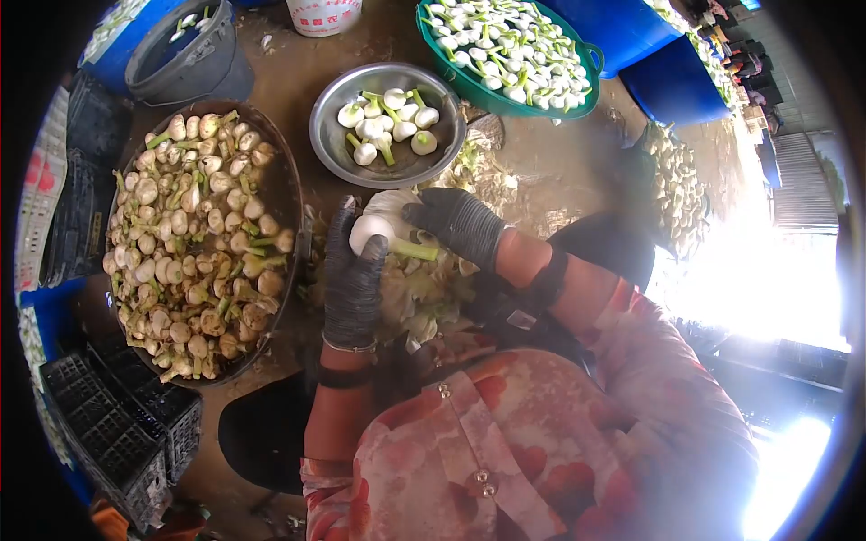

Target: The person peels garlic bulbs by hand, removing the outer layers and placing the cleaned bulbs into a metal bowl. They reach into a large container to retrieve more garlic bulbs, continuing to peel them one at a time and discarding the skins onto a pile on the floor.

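Note:
Both hands wear dark gloves and meet over the ground in front of my lap. My left hand (352,293) is closed around a white garlic bulb (371,233), whose cut green stem points right. At its upper side, my right hand (462,224) pinches a pale, papery flap of garlic skin (390,206) with bent fingers. Just beyond the hands stands a steel bowl (329,160) with several clean white bulbs in it. Loose peelings (419,302) lie in a heap beneath my hands.
A wide round basin (293,194) of unpeeled, brownish garlic stands left. Back right is a green basin (588,95) full of white bulbs. A dark bucket (194,77) and white bucket (325,18) stand behind, black crates (117,415) at lower left, more garlic (675,185) at right.

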